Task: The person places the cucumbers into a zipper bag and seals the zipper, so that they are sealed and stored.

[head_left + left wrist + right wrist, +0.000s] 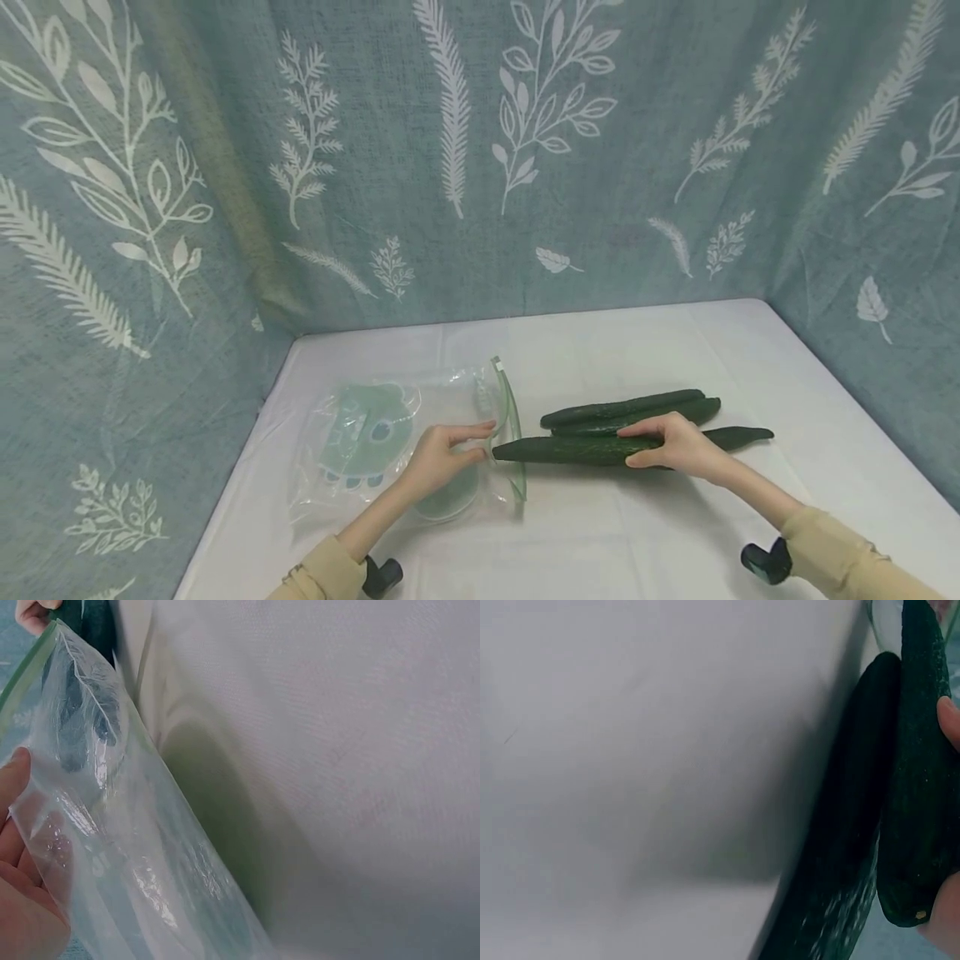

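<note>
A clear zip bag [457,396] with green print and a green zip edge lies flat on the left side of the white table. My left hand [438,457] pinches the bag near its mouth, and plastic covers some of its fingers in the left wrist view. In my right hand [686,448] is a dark green cucumber [562,451], gripped near its right end. Its narrow tip points left and overlaps the bag's mouth, close to my left fingertips. Other cucumbers [622,408] lie beside and partly under it; one cucumber end [738,437] shows right of my right hand.
The white-covered table [600,533] meets blue-green leaf-patterned curtains [480,250] at the back and sides. Dark wrist cameras [767,560] sit on both wrists below beige sleeves.
</note>
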Available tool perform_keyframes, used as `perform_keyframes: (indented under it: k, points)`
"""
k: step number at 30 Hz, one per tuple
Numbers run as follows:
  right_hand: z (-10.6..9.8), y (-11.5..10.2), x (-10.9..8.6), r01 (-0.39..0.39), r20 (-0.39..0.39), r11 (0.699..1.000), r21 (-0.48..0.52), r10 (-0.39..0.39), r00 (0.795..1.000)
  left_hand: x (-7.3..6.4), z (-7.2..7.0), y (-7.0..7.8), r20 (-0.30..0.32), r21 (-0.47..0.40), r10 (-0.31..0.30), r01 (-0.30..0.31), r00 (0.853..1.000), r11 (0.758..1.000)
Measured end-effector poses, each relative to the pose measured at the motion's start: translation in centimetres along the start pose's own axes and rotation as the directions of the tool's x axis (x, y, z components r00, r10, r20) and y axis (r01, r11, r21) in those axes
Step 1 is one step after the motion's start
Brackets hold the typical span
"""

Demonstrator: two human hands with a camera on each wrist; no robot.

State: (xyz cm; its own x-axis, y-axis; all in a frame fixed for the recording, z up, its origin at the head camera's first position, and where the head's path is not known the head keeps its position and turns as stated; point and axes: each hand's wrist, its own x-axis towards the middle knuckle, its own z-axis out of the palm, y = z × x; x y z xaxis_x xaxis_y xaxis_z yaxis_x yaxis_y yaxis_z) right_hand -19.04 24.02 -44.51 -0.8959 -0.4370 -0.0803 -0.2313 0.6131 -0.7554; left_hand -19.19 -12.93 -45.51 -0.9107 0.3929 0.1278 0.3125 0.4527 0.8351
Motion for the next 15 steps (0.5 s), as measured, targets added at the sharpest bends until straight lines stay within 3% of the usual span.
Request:
perform_keyframes:
  k: [15]
  points:
    - [2.0,-1.5,1.6,0.033,-0.033,0.998,-0.060,-0.035,0.999,-0.1,0.1,0.4,-0.021,-0.012,-0.029,0.029,0.999,1.000]
